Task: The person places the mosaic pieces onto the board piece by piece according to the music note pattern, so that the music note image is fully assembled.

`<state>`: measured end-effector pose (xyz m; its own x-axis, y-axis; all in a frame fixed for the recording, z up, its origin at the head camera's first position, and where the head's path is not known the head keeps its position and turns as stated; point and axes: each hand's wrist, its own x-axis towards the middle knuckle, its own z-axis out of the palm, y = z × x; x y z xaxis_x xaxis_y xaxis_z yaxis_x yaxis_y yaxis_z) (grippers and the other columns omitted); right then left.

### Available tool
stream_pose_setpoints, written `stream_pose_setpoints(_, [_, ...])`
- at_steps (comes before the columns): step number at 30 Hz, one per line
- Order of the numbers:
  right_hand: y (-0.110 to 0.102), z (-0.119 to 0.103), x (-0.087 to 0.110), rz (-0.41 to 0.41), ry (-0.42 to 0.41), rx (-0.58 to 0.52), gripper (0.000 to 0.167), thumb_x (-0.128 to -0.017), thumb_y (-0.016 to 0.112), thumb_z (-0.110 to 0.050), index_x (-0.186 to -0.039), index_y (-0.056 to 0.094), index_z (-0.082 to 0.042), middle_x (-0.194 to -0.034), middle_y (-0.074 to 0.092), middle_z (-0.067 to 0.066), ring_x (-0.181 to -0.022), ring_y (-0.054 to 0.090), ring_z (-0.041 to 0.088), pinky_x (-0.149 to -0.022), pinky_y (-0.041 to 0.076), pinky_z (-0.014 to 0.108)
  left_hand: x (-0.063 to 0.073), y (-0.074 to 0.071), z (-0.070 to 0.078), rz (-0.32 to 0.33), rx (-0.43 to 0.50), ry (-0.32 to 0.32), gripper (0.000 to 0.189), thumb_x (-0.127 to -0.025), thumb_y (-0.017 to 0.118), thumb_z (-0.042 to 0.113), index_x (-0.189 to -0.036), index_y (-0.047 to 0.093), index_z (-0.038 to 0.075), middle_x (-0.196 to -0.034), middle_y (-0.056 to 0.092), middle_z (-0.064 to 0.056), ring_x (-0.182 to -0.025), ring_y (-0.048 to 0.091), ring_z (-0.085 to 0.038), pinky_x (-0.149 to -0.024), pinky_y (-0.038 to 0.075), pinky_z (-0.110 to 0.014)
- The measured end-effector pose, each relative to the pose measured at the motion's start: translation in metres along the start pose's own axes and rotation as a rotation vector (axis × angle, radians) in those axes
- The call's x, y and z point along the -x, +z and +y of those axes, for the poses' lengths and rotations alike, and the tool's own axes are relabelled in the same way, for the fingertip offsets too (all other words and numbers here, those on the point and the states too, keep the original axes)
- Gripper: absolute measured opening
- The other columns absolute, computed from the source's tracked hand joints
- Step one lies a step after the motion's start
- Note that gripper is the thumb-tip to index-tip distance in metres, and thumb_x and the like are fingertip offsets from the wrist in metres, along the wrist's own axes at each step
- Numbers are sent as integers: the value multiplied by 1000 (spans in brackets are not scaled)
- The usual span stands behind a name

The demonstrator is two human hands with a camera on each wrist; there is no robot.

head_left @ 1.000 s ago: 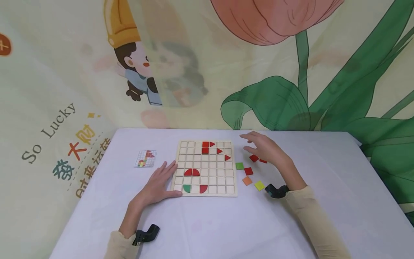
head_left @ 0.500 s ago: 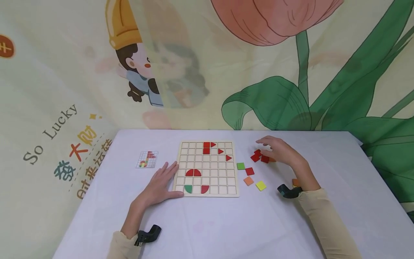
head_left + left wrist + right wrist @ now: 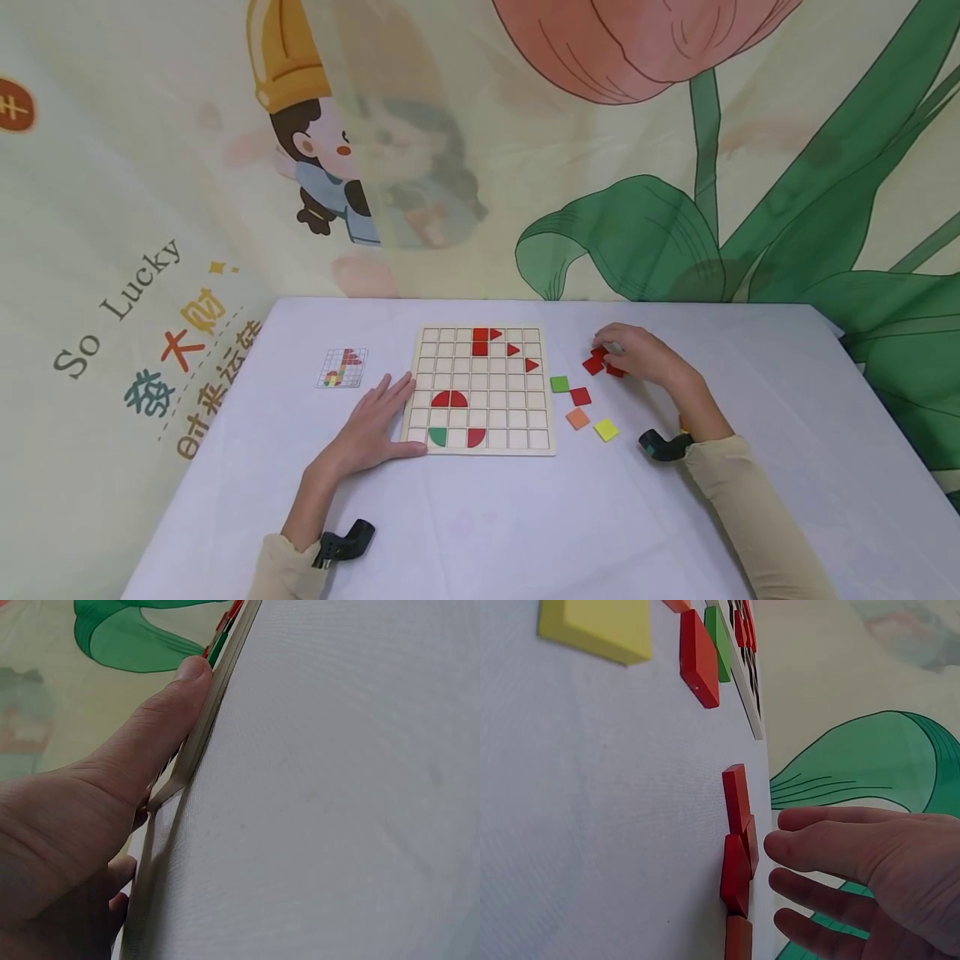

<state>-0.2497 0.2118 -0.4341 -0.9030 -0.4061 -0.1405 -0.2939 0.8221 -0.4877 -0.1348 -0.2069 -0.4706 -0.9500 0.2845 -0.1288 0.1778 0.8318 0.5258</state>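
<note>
My left hand (image 3: 372, 431) rests along the left side of a wooden grid board (image 3: 491, 414), its thumb (image 3: 176, 694) laid along the near edge and corner. Set in the grid are red squares (image 3: 480, 342), red triangles (image 3: 513, 350), red quarter circles (image 3: 450, 399) and a green quarter circle (image 3: 438, 437). Right of the board, my right hand (image 3: 637, 352) hovers low over a small cluster of red square tiles (image 3: 593, 366), partly covering them. In the right wrist view its fingers are loosely bent beside those red tiles (image 3: 736, 874), and nothing shows between them.
Between board and right forearm lie loose square tiles: green (image 3: 560, 384), red (image 3: 581, 396), orange (image 3: 577, 418) and yellow (image 3: 606, 430). A printed pattern card (image 3: 342, 367) lies left of the board. A patterned cloth (image 3: 637, 242) hangs behind the white table (image 3: 465, 517).
My right hand has moved right, away from the board's far corner, and come down over the red tiles, its fingers drawing closer together. My left hand has stayed at the board.
</note>
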Motion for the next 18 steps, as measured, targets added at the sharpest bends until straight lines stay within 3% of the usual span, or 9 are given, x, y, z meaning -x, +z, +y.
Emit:
stream_pose_setpoints(7, [3,4,-3,-12,-18,15,34,-89,63,0,-123,64,0,-128,60,21,-120,54,37,-99,51,50,0,-1,1,-2,1,-5,103,-74,77,55,-154,27,14,-163,22,-8,-152,7,-36,-121,12,-59])
stream_pose_setpoints(14, [4,3,-3,-27,14,-4,54,-88,68,-4,-139,50,-2,-135,54,22,-122,52,37,-97,53,49,0,0,0,6,-4,10,104,-73,76,56,-154,27,13,-163,22,-9,-152,7,-38,-120,12,-61])
stream_pose_setpoints(18, [4,3,-1,-40,-3,-13,58,-86,69,-4,-140,48,-1,-136,53,23,-123,51,37,-99,51,50,1,1,-2,17,-2,22,103,-73,76,56,-154,27,12,-162,23,-10,-151,8,-39,-120,12,-62])
